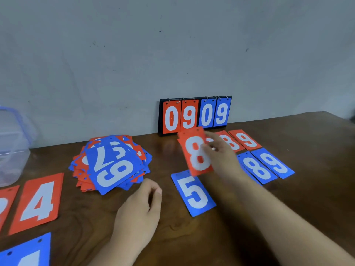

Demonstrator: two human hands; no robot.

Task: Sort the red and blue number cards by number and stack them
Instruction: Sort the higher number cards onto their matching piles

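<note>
My right hand (221, 154) holds a red 8 card (196, 152) above the table, near the red 8 card (231, 144) lying by the wall. Right of that lie a red 9 (246, 140), a blue 8 (256, 167) and a blue 9 (273, 163). A blue 5 (193, 192) lies flat in front of the held card. My left hand (140, 210) rests on the table with fingers loosely curled, holding nothing. A messy pile of mixed cards (109, 164), a blue card on top, sits to the left. A red 4 (38, 202) lies at the far left.
A flip scoreboard (196, 115) reading 09 09 stands against the wall. A clear plastic box (11, 146) sits at the left edge. Parts of another red card (4, 204) and a blue card (28, 252) show at the lower left.
</note>
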